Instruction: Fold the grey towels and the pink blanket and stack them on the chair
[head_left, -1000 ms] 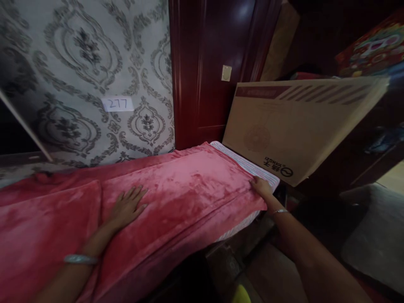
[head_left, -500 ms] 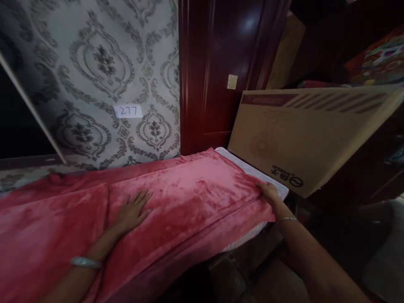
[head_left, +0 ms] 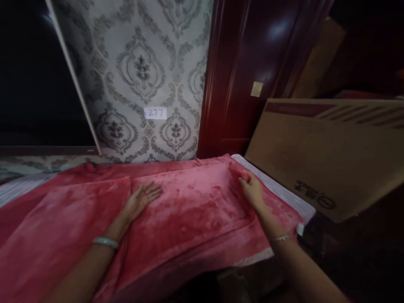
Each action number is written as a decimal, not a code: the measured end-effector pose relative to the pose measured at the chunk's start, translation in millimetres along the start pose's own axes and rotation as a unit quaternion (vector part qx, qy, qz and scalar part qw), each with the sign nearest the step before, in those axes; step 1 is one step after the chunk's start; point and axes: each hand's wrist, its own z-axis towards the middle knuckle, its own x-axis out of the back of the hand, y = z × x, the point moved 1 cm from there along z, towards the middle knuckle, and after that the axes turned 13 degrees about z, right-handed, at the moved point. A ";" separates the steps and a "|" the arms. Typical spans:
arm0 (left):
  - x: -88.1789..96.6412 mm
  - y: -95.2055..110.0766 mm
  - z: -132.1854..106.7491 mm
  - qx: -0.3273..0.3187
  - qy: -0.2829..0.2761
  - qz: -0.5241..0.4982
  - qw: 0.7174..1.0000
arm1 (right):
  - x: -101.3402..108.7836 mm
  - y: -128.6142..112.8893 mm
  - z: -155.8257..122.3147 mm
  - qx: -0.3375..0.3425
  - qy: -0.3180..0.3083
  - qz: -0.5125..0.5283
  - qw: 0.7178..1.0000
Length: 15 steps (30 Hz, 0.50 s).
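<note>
A plush pinkish-red blanket (head_left: 189,198) is spread over a long surface, partly folded in layers. My left hand (head_left: 142,199) rests on its middle beside a fold line, turned on its side with the palm showing and fingers stretched out. Toward the right end, my right hand (head_left: 251,187) has its fingers closed on the blanket and holds a raised fold of it. Under the blanket lies a striped cloth (head_left: 277,189), which shows along the right end and at the far left.
A big cardboard box (head_left: 322,155) leans at the right, close to the blanket's end. Behind stand a patterned wall with a paper marked 277 (head_left: 155,113), a dark red door (head_left: 233,75) and, at left, a large black screen (head_left: 38,84).
My right hand has moved left from the right edge, lifting and folding the blanket's end inward. My left hand has turned from palm down to its side. The view has shifted left.
</note>
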 end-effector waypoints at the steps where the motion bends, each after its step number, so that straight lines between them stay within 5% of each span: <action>1: 1.3 0.1 -1.2 0.009 -0.007 -0.011 1.000 | -21.9 -16.6 -15.4 0.057 -0.053 0.024 0.997; 5: 1.4 -0.6 -4.4 0.035 -0.004 -0.042 0.998 | -80.7 -58.0 -108.9 0.182 -0.237 0.065 0.952; 9: -2.2 -1.5 -5.8 0.045 0.004 -0.034 0.998 | -90.1 -50.7 -184.9 0.175 -0.351 0.083 0.916; 15: -7.3 -2.1 -11.8 0.042 -0.007 0.000 0.999 | -84.0 -26.0 -206.5 0.110 -0.278 0.111 0.948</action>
